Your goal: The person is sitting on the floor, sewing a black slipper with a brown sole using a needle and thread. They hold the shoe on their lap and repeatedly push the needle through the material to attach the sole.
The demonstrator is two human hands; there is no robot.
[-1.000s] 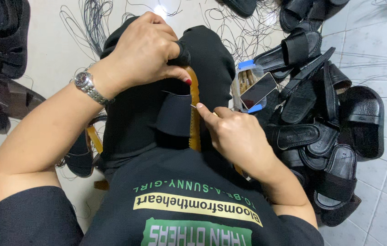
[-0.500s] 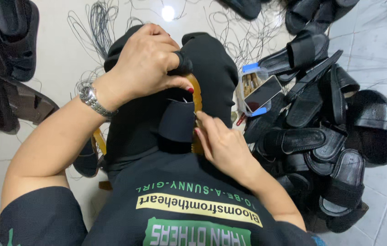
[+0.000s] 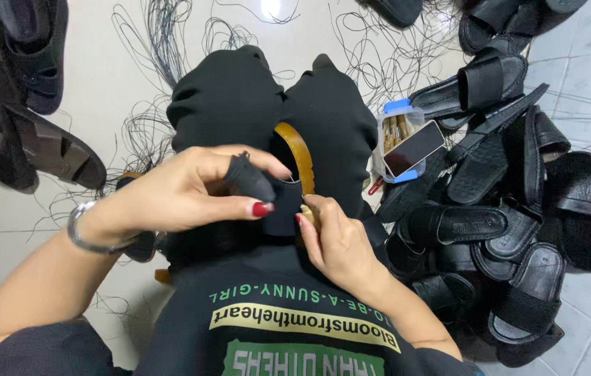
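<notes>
A black sandal strap [image 3: 267, 191] is pinched by the left hand [image 3: 184, 195] over the lap — its tan sole [image 3: 300, 157] is gripped at the near edge by the right hand [image 3: 337, 244]. Black sandals [image 3: 511, 209] are piled at right.

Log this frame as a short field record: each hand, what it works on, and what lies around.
left hand: pinches the black strap of the sandal on the lap
right hand: fingertips on the tan sole edge
right side: pile of black sandals, clear box with a phone on it
floor: loose black threads
</notes>
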